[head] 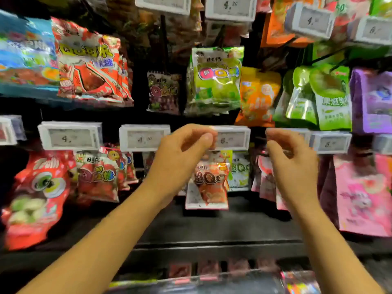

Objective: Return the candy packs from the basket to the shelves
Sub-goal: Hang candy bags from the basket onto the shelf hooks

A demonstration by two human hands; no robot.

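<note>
Blurred candy shelves [212,234]; hands seemingly pinch an orange pack [210,185].

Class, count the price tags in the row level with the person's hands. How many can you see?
6: price tags run left to right at the far left edge, then, behind the left hand, right of the right hand, and far right. The hands may hide others.

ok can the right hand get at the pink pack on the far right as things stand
Probably yes. The right hand is raised at the price-tag rail, and the pink pack hangs just to its right with nothing in front of it. Its fingers are curled near a pack top, so they may need freeing first.
</note>
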